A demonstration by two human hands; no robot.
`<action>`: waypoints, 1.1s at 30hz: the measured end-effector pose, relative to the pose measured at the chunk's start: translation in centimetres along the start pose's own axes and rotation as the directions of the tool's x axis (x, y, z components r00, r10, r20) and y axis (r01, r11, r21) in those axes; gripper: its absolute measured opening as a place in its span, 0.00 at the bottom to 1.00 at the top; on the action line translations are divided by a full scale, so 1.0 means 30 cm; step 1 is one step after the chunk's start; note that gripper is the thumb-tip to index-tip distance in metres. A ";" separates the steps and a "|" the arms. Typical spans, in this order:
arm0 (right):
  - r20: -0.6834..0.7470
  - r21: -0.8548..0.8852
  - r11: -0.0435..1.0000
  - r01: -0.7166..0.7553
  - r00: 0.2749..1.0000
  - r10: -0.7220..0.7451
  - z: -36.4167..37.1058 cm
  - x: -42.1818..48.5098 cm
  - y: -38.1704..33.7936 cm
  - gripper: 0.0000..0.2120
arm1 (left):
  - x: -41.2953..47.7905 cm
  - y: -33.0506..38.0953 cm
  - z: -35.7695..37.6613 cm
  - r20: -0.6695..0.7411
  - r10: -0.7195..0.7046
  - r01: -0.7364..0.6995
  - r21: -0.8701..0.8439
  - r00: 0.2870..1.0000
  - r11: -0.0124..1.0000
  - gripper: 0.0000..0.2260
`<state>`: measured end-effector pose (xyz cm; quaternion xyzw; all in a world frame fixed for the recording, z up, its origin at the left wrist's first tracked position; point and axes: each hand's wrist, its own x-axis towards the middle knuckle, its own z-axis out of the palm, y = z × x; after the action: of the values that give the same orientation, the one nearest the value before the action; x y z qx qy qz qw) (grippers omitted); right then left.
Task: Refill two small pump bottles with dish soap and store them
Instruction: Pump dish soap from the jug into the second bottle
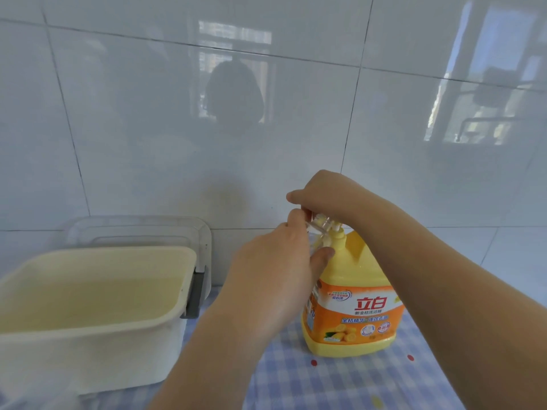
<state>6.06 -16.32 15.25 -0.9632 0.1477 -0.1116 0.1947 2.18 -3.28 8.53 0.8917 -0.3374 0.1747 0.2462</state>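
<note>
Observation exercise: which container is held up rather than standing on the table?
The small clear bottle, gripped by the left hand; the yellow dish soap jug and cream tub stand on the table.

yellow jug (352,294) — blue-checked cloth (340,380)

Head view (wide-angle) faces the tiled wall (148,128), close above soap jug (352,315)

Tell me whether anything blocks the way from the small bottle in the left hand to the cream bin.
Nothing visible does. The left hand holds the small bottle at the yellow jug's pump; the cream bin stands open-topped to its left, only checkered cloth between them.
</note>
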 end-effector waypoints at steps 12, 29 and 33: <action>0.115 -0.052 0.998 -0.023 0.993 0.028 -0.017 -0.010 -0.025 0.16 | 0.004 -0.009 0.001 -0.001 0.006 -0.006 -0.022 1.000 1.000 0.19; 0.093 0.001 0.999 -0.039 0.995 0.039 0.024 -0.010 0.002 0.15 | 0.004 -0.017 0.005 0.094 -0.007 0.008 -0.008 0.996 1.000 0.17; 0.088 0.013 0.999 -0.034 0.996 0.033 0.022 -0.009 0.003 0.15 | 0.001 -0.011 0.000 0.100 -0.009 0.011 -0.012 0.995 1.000 0.16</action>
<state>5.97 -16.08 14.57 -0.9632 0.1544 -0.0669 0.2096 2.44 -3.09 8.43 0.8994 -0.3458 0.1264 0.2354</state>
